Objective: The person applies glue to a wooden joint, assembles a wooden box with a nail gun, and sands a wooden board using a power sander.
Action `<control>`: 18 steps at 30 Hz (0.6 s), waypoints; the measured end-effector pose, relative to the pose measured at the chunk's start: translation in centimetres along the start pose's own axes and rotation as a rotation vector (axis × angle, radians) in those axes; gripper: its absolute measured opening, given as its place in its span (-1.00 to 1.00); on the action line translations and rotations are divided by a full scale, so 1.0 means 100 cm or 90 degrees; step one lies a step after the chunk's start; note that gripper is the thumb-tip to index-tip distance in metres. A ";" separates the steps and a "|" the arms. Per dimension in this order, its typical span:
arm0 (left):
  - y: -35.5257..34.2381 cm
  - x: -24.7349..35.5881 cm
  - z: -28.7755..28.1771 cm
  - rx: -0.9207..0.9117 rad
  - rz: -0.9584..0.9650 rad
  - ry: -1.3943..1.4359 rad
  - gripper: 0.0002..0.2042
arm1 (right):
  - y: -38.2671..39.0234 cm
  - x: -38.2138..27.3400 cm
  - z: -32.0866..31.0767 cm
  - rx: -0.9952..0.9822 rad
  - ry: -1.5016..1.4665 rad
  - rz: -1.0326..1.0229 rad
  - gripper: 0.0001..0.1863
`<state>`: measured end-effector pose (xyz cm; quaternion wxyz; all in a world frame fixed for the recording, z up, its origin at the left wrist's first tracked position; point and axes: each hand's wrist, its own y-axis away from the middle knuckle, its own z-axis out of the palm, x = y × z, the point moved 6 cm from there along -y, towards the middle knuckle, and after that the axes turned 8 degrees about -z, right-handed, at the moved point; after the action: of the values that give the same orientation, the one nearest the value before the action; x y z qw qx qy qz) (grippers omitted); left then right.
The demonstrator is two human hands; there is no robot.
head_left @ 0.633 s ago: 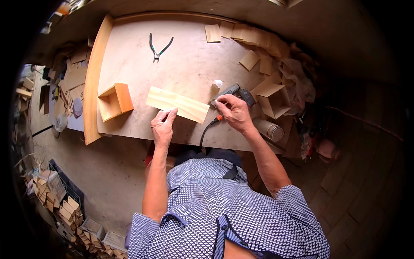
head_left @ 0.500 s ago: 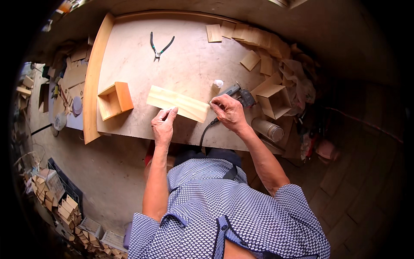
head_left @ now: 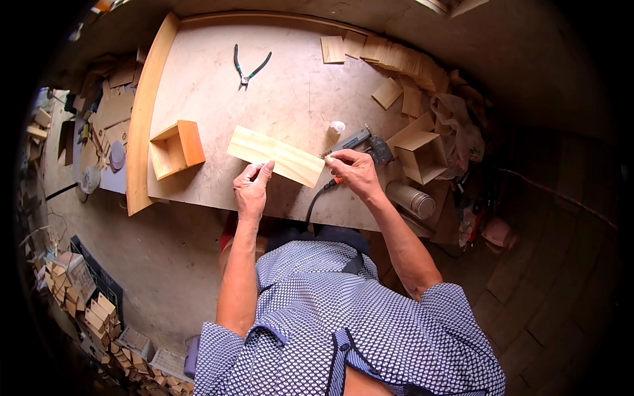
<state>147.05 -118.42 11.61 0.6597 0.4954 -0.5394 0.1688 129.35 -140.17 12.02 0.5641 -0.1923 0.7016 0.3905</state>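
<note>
A thin, pale wooden board is held tilted above the table. My left hand grips its near long edge, thumb uppermost. At the board's right end, my right hand has its thumb and fingers pinched together. Whether those fingertips hold the board's corner or some small thing, I cannot make out. Just beyond my right hand lie a grey power tool with a dark cord and a small white-topped bottle. Left of the board sits an open wooden box.
Green-and-black pliers lie toward the back of the table. Thin wooden panels line the far right. Another wooden box and a cylindrical container stand at the right. A raised wooden rail bounds the left side.
The whole scene has shifted slightly in view. The board's right end sits a little lower, and my right hand stays by that end. My left hand keeps its hold.
</note>
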 end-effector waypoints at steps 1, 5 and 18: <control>0.000 0.000 0.000 0.000 -0.002 0.006 -0.68 | 0.001 0.009 -0.004 0.007 -0.090 0.053 -0.82; 0.000 0.000 0.001 -0.012 0.010 0.011 -0.68 | 0.002 0.035 -0.033 0.114 -0.141 0.088 -0.85; 0.001 0.002 0.001 -0.017 -0.003 0.026 -0.70 | 0.006 -0.012 -0.016 0.025 0.024 -0.128 -0.87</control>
<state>146.97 -118.53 11.83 0.6776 0.4841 -0.5270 0.1698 128.31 -141.23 13.44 0.5906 -0.2582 0.6970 0.3142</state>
